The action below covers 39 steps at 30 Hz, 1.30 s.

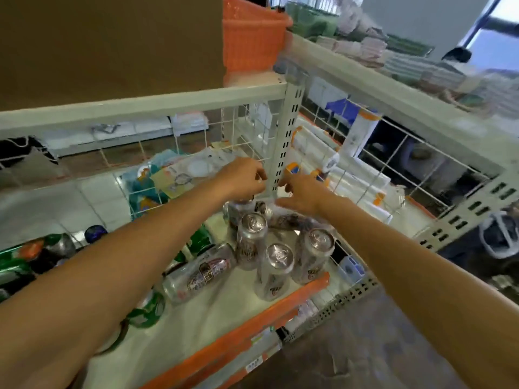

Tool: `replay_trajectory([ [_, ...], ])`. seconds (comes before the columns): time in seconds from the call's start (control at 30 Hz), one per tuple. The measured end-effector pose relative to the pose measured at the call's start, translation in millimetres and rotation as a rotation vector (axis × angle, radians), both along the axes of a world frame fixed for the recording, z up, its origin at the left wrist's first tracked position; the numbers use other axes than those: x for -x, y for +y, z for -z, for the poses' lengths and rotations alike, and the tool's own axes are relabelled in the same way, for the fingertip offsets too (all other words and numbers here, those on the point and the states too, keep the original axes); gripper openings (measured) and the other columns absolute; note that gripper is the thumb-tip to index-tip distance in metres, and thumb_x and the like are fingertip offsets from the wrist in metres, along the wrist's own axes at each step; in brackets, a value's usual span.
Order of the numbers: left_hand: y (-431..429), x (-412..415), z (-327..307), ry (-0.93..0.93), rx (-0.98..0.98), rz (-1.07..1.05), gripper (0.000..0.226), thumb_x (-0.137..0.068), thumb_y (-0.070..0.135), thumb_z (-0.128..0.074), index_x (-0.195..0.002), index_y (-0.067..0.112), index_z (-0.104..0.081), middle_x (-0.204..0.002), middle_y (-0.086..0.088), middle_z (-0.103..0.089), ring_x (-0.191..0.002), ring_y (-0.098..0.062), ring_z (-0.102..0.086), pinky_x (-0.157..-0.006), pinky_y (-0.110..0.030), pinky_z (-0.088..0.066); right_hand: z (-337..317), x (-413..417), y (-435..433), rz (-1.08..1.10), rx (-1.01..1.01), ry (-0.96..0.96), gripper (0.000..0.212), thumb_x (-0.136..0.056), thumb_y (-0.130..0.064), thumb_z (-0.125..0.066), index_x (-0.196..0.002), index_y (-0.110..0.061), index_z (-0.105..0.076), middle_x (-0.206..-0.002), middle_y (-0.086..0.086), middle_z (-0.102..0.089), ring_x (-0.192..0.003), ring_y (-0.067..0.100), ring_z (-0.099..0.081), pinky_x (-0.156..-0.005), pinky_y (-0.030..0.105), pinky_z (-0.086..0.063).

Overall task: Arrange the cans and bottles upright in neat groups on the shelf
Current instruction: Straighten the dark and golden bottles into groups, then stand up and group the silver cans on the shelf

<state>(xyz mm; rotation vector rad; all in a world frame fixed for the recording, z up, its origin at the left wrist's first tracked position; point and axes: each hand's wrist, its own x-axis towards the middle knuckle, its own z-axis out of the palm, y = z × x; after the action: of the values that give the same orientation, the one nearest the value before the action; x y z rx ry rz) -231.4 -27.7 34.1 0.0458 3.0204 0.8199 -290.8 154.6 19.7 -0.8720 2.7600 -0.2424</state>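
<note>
Brown cardboard fills the upper left of the frame, a box (106,43) on the top tier of a pale metal shelf (196,327) with an orange front edge. On the tier below, across the centre and lower left, lie the drinks: green bottles (16,265) tipped on their sides at the left, one silver can (200,272) lying flat at centre, three silver cans (276,273) upright just right of it. Both arms reach to the back corner by the slotted post (288,141). The left hand (243,176) curls down over a can top (241,204), apparently gripping it; the right hand (302,193) hovers open beside it. The step looks like standing a rear can upright. Next, the fallen can needs lifting into the group.
</note>
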Motion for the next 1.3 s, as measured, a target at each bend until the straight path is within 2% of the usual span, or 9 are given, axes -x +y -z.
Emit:
replay_trajectory([
  [0.07,-0.1,19.8,9.5,-0.057,0.078,0.026,0.034,-0.089,0.026,-0.067,-0.122,0.015,-0.064,-0.123,-0.005,-0.064,-0.105,-0.019,-0.061,-0.092,-0.037,-0.050,11.8,13.2,-6.4,-0.003,-0.037,-0.019,0.060,-0.087,-0.045,-0.069,-0.135,-0.017,-0.049,-0.125,0.008,-0.060,-0.110,0.028,-0.060,-0.092,0.042,-0.051],
  [0.17,0.8,41.6,20.1,-0.148,0.156,0.044,0.037,-0.088,0.026,-0.069,-0.122,0.015,-0.063,-0.119,-0.006,-0.064,-0.101,-0.022,-0.061,-0.089,-0.037,-0.051,27.9,29.6,-17.2,-0.015,-0.107,-0.079,0.063,-0.085,-0.039,-0.072,-0.138,-0.015,-0.048,-0.130,0.009,-0.057,-0.115,0.029,-0.057,-0.094,0.037,-0.049],
  [0.4,-3.8,68.2,34.5,-0.287,0.156,0.050,0.031,-0.089,0.025,-0.068,-0.114,0.007,-0.069,-0.114,-0.012,-0.068,-0.102,-0.027,-0.064,-0.093,-0.042,-0.052,69.0,53.8,-44.1,-0.075,-0.244,-0.200,0.074,-0.076,-0.031,-0.082,-0.140,-0.015,-0.048,-0.135,0.010,-0.055,-0.119,0.030,-0.056,-0.095,0.038,-0.049],
  [0.63,-9.3,70.4,44.8,-0.328,0.162,0.048,0.026,-0.092,0.028,-0.065,-0.109,0.011,-0.074,-0.110,-0.008,-0.071,-0.098,-0.023,-0.064,-0.082,-0.030,-0.049,82.7,55.8,-51.0,-0.214,-0.305,-0.131,0.075,-0.076,-0.033,-0.082,-0.140,-0.013,-0.048,-0.134,0.012,-0.055,-0.120,0.030,-0.056,-0.094,0.037,-0.050],
  [0.8,-6.6,68.0,47.9,-0.336,0.172,0.033,0.029,-0.092,0.031,-0.064,-0.111,0.010,-0.073,-0.110,-0.010,-0.070,-0.098,-0.025,-0.064,-0.087,-0.036,-0.053,73.5,52.7,-41.3,-0.299,-0.277,-0.050,0.075,-0.072,-0.047,-0.082,-0.134,-0.017,-0.052,-0.120,0.006,-0.061,-0.108,0.028,-0.061,-0.075,0.031,-0.045],
  [0.93,-5.4,67.7,46.2,-0.328,0.175,0.010,0.032,-0.092,0.034,-0.065,-0.115,0.013,-0.071,-0.113,-0.009,-0.068,-0.100,-0.025,-0.062,-0.084,-0.033,-0.050,52.3,56.4,-30.3,-0.253,-0.255,-0.028,0.066,-0.069,-0.049,-0.082,-0.122,-0.020,-0.056,-0.111,0.002,-0.062,-0.099,0.024,-0.062,-0.077,0.033,-0.050],
  [1.03,-1.7,67.9,42.1,-0.318,0.147,0.013,0.030,-0.092,0.033,-0.065,-0.115,0.014,-0.070,-0.113,-0.006,-0.067,-0.095,-0.022,-0.059,-0.079,-0.032,-0.046,38.1,57.6,-12.2,-0.207,-0.194,-0.018,0.059,-0.071,-0.050,-0.081,-0.114,-0.020,-0.054,-0.099,-0.002,-0.061,-0.089,0.022,-0.061,-0.070,0.032,-0.048],
  [1.17,5.9,68.5,38.9,-0.312,0.133,0.034,0.029,-0.094,0.030,-0.063,-0.117,0.013,-0.070,-0.116,-0.004,-0.068,-0.096,-0.019,-0.059,-0.083,-0.031,-0.046,26.0,54.5,10.1,-0.168,-0.130,0.041,0.050,-0.074,-0.047,-0.078,-0.107,-0.015,-0.058,-0.095,0.003,-0.065,-0.082,0.023,-0.063,-0.067,0.033,-0.052],
  [1.3,9.8,69.9,34.9,-0.312,0.153,0.048,0.027,-0.093,0.029,-0.063,-0.114,0.013,-0.070,-0.113,-0.005,-0.068,-0.099,-0.022,-0.062,-0.082,-0.031,-0.047,17.4,44.7,23.7,-0.152,-0.094,0.070,0.046,-0.075,-0.041,-0.078,-0.108,-0.014,-0.060,-0.097,0.001,-0.066,-0.083,0.019,-0.062,-0.062,0.026,-0.041],
])
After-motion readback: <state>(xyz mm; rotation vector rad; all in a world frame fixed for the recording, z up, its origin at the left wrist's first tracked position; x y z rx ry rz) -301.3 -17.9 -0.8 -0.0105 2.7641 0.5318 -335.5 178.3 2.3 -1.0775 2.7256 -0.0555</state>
